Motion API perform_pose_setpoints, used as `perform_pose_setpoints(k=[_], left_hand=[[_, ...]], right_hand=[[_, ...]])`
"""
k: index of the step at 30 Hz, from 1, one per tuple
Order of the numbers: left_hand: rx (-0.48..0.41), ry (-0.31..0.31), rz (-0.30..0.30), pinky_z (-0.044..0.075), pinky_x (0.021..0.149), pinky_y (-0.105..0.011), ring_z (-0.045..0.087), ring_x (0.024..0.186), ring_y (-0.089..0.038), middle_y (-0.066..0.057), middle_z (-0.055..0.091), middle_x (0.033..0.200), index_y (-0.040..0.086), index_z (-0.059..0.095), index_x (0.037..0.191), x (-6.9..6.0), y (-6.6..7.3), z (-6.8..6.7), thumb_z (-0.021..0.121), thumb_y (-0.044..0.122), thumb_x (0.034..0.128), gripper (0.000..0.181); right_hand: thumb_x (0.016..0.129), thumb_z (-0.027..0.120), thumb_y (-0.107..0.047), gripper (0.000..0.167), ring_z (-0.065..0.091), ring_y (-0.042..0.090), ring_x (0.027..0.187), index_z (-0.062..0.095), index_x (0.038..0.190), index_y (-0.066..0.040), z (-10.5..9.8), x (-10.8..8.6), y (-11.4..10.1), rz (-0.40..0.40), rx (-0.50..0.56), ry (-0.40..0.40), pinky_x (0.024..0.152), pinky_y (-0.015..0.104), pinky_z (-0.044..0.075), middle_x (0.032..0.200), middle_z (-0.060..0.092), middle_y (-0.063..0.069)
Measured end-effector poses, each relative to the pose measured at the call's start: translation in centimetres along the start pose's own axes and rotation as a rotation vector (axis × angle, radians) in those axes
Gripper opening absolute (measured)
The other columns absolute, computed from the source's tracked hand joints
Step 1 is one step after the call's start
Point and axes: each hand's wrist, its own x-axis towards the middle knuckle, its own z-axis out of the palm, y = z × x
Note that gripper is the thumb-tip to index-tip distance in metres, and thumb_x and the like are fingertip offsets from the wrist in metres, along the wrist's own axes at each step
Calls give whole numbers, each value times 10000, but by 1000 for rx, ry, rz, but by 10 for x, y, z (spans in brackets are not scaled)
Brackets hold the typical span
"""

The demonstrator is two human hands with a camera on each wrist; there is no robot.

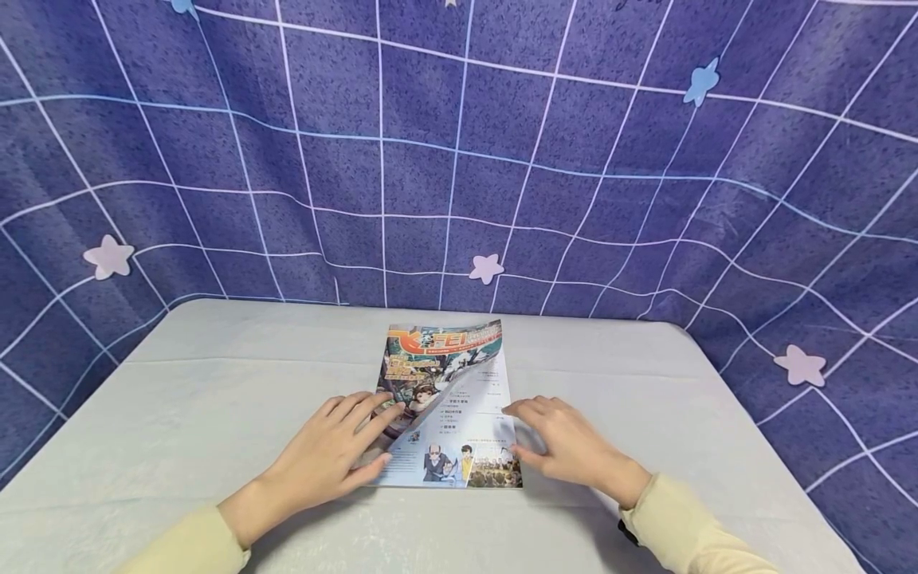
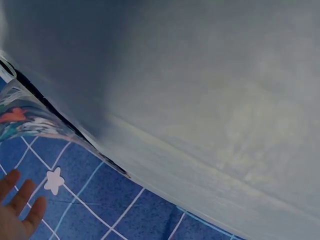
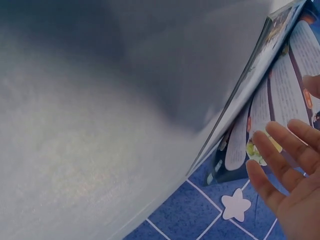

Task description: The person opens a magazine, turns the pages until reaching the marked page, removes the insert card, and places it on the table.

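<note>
At far left, a pale star marks the blue gridded cloth behind the table. Left sleeve: pale yellow, angled inward from the near side. Left hand: fingers extended, slightly spread, gripping nothing; the fingertips lie over the left side of the magazine, and from here I cannot tell whether they press. The magazine lies mid-table. Its illustrated cover is partly raised and curled, the free edge running diagonally from upper right to lower left, exposing the printed page beneath. Right hand: fingers apart and gently bent, holding nothing, fingertips at the magazine's right edge. Right sleeve: matching colour, with a small dark object at the cuff.
</note>
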Motion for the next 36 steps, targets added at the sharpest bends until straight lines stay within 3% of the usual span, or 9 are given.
perform_pose_setpoints(k=[7,19,36], left_hand=[[-13,86,16,380,945,-455,449,1186,-296,-127,436,1373,159,379,1393,-1,-1,1,397,443,889,579],[-39,208,59,321,980,-464,413,1218,-355,-195,357,1424,134,395,1379,0,-4,-1,346,419,916,546],[-19,183,3,218,1014,-546,266,1314,-384,-159,288,1468,152,488,1321,-5,-9,-3,338,410,918,502]], right_hand=[[781,659,-387,448,579,119,961,586,1153,-149,6,-1,-2,-16,-11,-53,830,323,478,1084,634,-15],[799,634,-396,466,560,178,1087,579,1182,-136,9,0,-6,-5,16,-157,971,439,414,1162,615,1],[799,631,-413,468,543,203,1114,577,1178,-145,14,-1,-6,-17,2,-228,965,520,397,1192,599,7]])
